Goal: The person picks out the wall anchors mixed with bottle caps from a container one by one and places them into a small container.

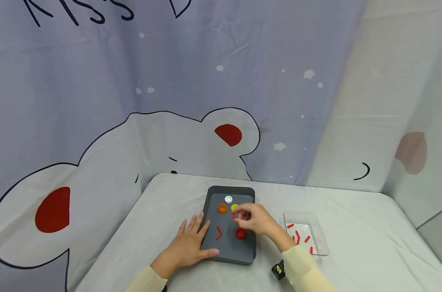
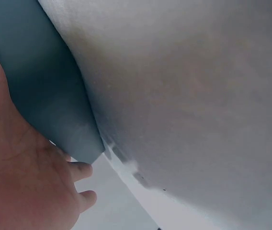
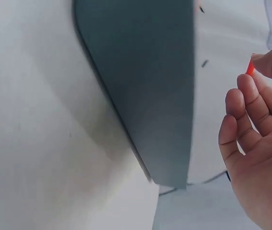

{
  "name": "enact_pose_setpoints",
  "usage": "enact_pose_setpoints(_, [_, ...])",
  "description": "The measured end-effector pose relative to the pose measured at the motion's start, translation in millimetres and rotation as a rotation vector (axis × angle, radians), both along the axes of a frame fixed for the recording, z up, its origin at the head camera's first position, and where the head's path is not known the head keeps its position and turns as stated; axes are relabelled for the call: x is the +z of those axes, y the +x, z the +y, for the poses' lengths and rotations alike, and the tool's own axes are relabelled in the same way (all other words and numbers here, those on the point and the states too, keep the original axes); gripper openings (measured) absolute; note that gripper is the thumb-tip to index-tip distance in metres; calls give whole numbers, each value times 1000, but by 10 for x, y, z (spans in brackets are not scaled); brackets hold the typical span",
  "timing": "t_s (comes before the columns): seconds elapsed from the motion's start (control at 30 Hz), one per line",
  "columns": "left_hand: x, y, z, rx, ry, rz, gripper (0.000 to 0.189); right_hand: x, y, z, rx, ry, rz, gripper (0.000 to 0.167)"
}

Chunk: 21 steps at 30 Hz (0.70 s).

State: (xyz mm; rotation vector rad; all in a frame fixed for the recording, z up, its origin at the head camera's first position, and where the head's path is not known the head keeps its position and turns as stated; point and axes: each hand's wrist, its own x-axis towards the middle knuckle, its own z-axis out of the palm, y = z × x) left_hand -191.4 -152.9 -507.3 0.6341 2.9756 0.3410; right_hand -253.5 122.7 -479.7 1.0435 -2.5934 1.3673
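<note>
A grey tray lies on the table. Fingers spread, my left hand rests along its left edge, with the thumb over the near-left rim. Above the tray's right side my right hand pinches a small red stick between thumb and fingertip. Inside the tray are a white cap, an orange cap, a yellow cap partly behind the right hand, and a round red piece. Two red sticks lie there as an angle, left of the red piece.
Right of the tray stands a clear plastic box with several red sticks in it. A small black object with a yellow-green mark is beside the right sleeve. Behind the table hangs a printed cloth.
</note>
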Motion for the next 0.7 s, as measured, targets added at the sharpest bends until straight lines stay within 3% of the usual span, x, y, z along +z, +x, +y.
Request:
enact_pose_setpoints(0.27, [-70, 7, -23, -11, 42, 33, 100, 96, 99, 352, -81, -44, 21, 20])
enact_pose_setpoints(0.7, [-50, 3, -20, -9, 33, 34, 100, 134, 317, 1093, -258, -60, -1, 23])
